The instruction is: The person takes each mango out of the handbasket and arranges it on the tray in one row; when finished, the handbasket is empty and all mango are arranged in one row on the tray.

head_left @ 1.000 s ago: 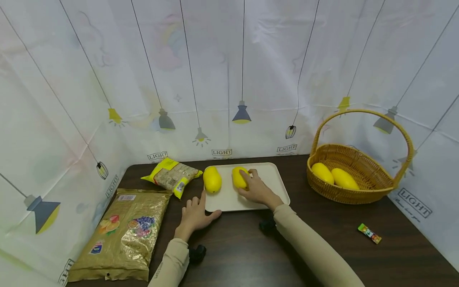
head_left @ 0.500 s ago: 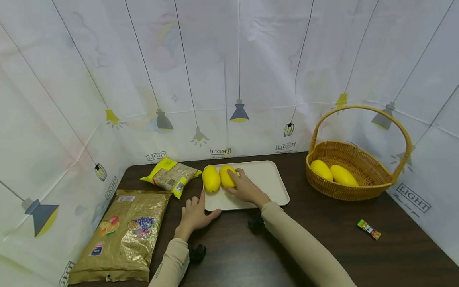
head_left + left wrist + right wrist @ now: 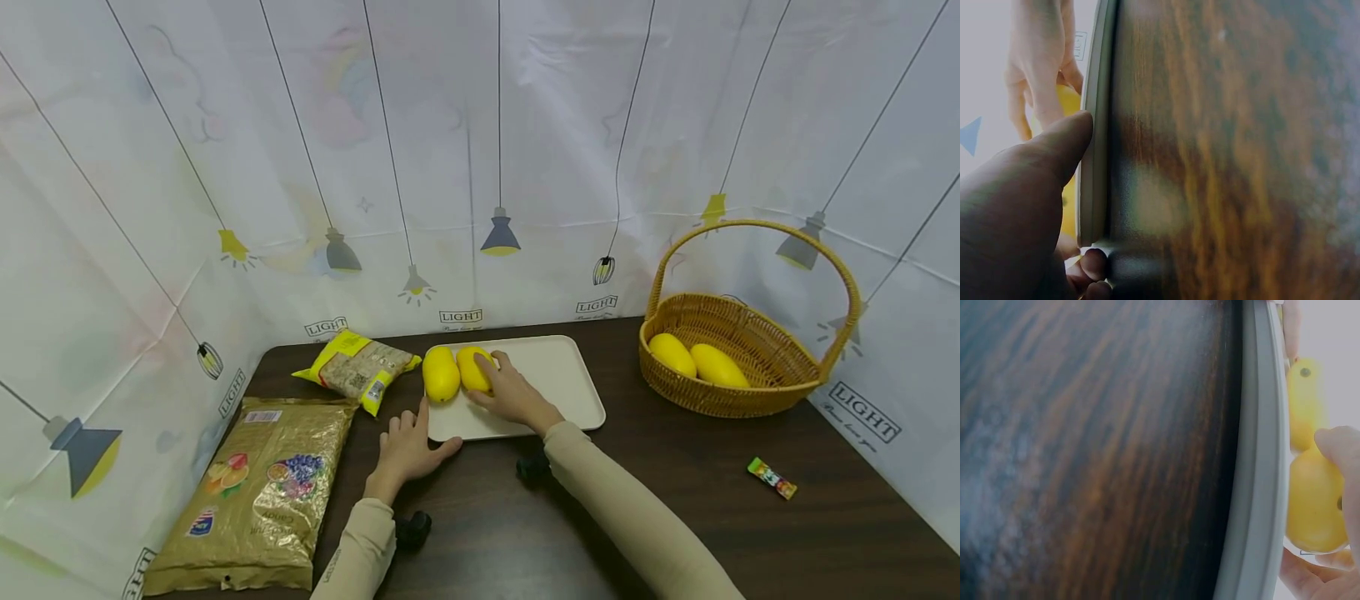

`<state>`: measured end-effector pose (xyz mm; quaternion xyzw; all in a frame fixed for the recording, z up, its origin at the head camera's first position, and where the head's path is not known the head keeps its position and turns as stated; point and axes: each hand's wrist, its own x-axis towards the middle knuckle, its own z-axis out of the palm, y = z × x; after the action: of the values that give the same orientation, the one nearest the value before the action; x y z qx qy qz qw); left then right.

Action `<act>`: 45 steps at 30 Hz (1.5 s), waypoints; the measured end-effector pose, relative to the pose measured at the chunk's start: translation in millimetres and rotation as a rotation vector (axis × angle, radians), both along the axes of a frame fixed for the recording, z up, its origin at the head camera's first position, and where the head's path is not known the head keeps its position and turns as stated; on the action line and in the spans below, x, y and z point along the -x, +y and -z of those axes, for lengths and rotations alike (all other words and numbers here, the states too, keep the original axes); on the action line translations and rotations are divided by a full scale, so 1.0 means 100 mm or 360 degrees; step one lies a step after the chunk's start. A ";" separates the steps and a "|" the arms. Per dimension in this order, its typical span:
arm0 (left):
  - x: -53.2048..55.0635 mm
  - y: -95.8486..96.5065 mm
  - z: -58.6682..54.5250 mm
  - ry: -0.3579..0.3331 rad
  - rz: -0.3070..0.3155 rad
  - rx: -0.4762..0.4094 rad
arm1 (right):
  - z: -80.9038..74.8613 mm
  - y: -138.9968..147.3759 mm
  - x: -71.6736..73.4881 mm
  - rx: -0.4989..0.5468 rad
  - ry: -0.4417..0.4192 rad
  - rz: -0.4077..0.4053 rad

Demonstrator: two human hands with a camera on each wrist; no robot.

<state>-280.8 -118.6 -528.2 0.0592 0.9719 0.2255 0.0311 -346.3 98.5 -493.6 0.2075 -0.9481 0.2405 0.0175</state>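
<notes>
Two yellow mangoes lie side by side at the left end of a white rectangular tray [image 3: 555, 375]. My right hand [image 3: 517, 395] grips the right mango [image 3: 472, 369] from above, thumb on its near side and fingers over the far side. The left mango [image 3: 441, 375] lies close against it; in the right wrist view the held mango [image 3: 1316, 503] and the other mango [image 3: 1307, 403] appear to touch. My left hand [image 3: 405, 450] rests at the tray's near left corner, index finger along the left side and thumb at the front rim [image 3: 1092, 181].
A wicker basket [image 3: 735, 400] with a tall handle stands at the right, holding two more yellow mangoes [image 3: 716, 367]. A gold candy bag [image 3: 255, 492] and a yellow snack packet [image 3: 360, 367] lie at the left. A small colourful wrapped stick [image 3: 772, 478] lies at the right.
My right hand has moved left along the tray with its mango, bringing it beside the left mango; it barely moves in the last half second. The left hand has stayed at the corner.
</notes>
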 end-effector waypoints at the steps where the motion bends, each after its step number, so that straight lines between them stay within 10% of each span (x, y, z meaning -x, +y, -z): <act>1: 0.01 0.00 0.01 0.0004 0.0000 -0.0001 | 0.00 0.01 0.00 -0.0004 -0.0002 0.0001; 22: -0.06 0.00 -0.09 -0.0050 0.0019 0.0030 | -0.22 0.61 -0.16 -0.0091 0.0237 0.0128; 45: -0.04 0.00 -0.07 -0.0070 0.0018 0.0036 | -0.71 2.35 -0.38 -0.0106 0.0208 0.0578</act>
<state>-277.2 -118.4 -521.4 0.0594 0.9731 0.2157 0.0545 -308.3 333.2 -422.6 0.0487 -0.9742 0.1879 0.1153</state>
